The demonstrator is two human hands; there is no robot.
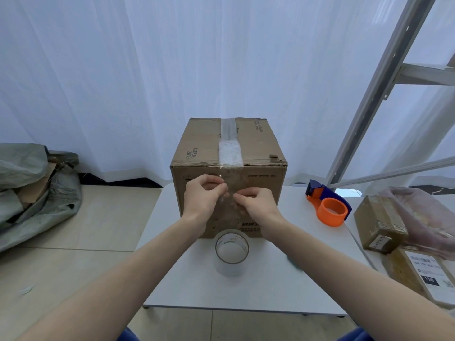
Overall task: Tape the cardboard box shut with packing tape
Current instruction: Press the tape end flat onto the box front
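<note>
A brown cardboard box (pixel 258 153) stands shut on a small white table (pixel 307 279). A strip of clear tape (pixel 230 148) runs along its top seam and hangs over the near edge down the front face. My left hand (pixel 200 199) and my right hand (pixel 256 203) are both in front of the box, fingers pinched on the crinkled loose end of that strip. A roll of clear packing tape (pixel 231 252) stands on the table just below my hands.
An orange and blue tape dispenser (pixel 328 205) lies right of the box. Smaller cardboard parcels (pixel 380 222) and a plastic bag sit at the far right. Grey sacks with cardboard scraps (pixel 32 190) lie on the floor at left. A metal frame (pixel 384 89) rises at right.
</note>
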